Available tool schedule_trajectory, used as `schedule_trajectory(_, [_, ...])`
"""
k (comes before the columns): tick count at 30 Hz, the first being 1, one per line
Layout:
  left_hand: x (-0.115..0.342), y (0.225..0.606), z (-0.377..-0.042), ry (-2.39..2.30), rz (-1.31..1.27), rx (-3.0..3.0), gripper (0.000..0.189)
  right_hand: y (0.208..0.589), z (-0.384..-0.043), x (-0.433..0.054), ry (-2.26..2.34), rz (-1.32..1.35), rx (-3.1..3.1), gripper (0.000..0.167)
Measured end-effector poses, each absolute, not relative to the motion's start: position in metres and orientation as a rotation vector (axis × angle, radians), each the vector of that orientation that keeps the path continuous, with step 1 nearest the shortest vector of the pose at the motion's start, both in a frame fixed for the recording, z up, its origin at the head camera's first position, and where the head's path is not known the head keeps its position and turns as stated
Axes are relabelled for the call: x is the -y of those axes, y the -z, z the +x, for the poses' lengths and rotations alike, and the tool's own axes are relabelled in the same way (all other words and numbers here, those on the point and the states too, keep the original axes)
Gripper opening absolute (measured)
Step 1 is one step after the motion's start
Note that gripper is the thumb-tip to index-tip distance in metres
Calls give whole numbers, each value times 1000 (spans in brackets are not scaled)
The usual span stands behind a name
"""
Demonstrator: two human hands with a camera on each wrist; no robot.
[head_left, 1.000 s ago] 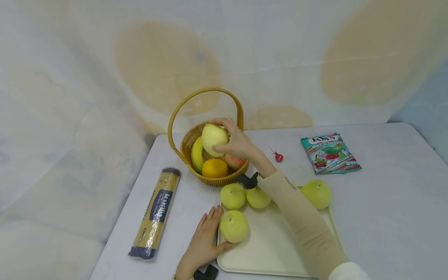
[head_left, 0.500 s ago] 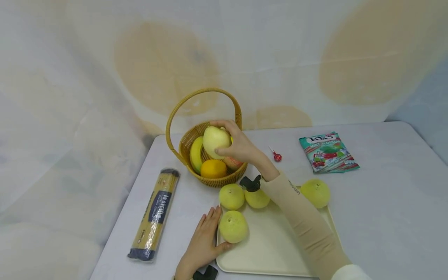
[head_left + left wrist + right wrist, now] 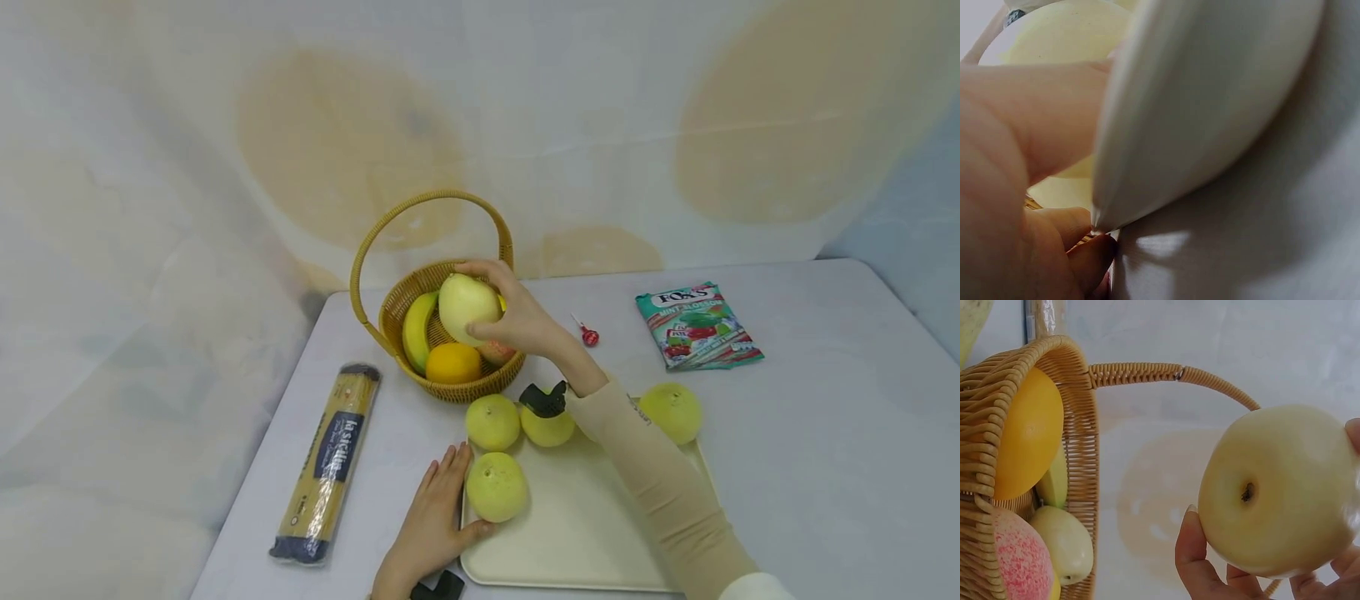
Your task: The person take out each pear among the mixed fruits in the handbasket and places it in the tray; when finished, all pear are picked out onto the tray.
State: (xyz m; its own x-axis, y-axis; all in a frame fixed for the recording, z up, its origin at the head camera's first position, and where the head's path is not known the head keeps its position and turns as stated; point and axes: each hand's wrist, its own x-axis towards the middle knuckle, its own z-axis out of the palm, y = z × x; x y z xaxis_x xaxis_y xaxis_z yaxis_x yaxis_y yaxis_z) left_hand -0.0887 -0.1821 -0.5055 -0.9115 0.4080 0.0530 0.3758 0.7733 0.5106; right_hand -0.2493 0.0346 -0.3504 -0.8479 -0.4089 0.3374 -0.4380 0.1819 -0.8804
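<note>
My right hand (image 3: 521,317) holds a pale yellow pear (image 3: 467,307) between thumb and fingers, raised above the wicker basket (image 3: 480,388). In the right wrist view the pear (image 3: 1285,494) shows its dark, dimpled end. Inside the basket lie a banana (image 3: 417,332), an orange (image 3: 453,364), a pink-speckled peach (image 3: 1022,556) and a second pale fruit (image 3: 1063,545). My left hand (image 3: 431,525) rests along the left edge of a cream tray (image 3: 592,525). Its fingers lie straight outside the rim, its thumb over it, close to a yellow-green pomelo (image 3: 497,487).
More pomelos sit at the tray's back edge (image 3: 492,422) and its back right corner (image 3: 671,412). A pasta pack (image 3: 330,462) lies at left. Behind the tray are a red lollipop (image 3: 589,337) and a green candy bag (image 3: 699,327). The basket's tall handle (image 3: 431,197) arches upward.
My right hand has carried the pear slightly right and down relative to the basket. The left hand stays at the tray edge. The whole head view has shifted a little.
</note>
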Motion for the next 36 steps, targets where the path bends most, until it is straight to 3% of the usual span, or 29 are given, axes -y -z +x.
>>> schedule_trajectory(36, [184, 507, -90, -832, 657, -2894, 103, 373, -198, -82, -2058, 937, 2166, 74])
